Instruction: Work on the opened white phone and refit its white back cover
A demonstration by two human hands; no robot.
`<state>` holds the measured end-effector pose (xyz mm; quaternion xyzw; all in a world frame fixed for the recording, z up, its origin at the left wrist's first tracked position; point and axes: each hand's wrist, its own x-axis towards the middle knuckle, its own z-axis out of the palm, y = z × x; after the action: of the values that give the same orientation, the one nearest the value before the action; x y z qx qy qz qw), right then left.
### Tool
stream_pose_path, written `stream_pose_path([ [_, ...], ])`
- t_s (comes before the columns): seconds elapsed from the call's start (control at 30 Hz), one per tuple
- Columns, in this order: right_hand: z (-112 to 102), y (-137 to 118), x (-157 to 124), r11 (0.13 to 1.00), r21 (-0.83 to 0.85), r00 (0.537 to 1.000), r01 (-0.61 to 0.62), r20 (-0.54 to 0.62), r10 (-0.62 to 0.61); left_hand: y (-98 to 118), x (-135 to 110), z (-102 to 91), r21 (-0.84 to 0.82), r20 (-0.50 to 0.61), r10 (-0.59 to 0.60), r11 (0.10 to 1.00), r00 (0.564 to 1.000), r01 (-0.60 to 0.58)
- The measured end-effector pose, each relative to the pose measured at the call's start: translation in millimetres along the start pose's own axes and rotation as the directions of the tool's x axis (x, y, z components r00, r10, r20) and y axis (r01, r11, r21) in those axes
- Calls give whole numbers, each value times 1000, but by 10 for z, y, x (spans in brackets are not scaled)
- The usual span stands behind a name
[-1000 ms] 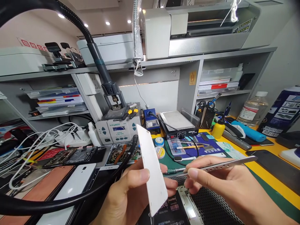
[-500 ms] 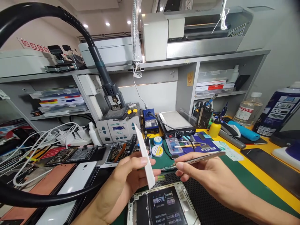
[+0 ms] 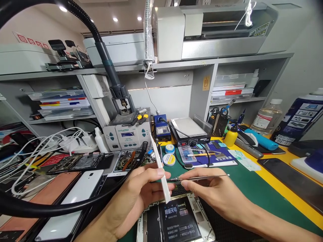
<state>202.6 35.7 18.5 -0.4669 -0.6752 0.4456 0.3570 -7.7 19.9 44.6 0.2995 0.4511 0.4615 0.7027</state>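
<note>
My left hand is closed on a thin white panel. The panel stands upright and is turned almost edge-on to me, its lower end above an opened device with a black battery. To its right my right hand pinches a slim, flat metal tool held nearly level. The tool's far end lies near the fingers of my left hand. Beside that end is a dark rod-like piece; I cannot tell whether either hand touches it.
A black hose arches across the left side over several phones. Behind stand a hot-air station, a flat heating plate and round tins. Bottles and a dark phone are at right.
The white panel has turned more edge-on and shifted slightly right with my left hand. My right hand has moved slightly left, and the metal tool now shows its narrow edge.
</note>
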Motion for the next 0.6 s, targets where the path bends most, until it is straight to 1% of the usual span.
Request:
stream_pose_path([
  [0.17,-11,20,4,1000,-5,1000,-18,16,18,5,-8,1,11,11,-1,1000,1000,1],
  [0.3,-21,21,1,999,-34,999,4,-40,-5,15,-20,14,9,15,-2,1000,1000,2],
  [0.37,-27,22,2,999,-37,999,-4,-46,2,20,-25,18,18,18,-2,1000,1000,1],
  [0.53,-29,33,5,1000,12,1000,-25,4,25,25,-28,24,41,27,2,999,1000,-4],
  [0.6,-31,33,7,1000,18,1000,-18,5,18,24,-29,30,33,23,5,999,1000,-6],
])
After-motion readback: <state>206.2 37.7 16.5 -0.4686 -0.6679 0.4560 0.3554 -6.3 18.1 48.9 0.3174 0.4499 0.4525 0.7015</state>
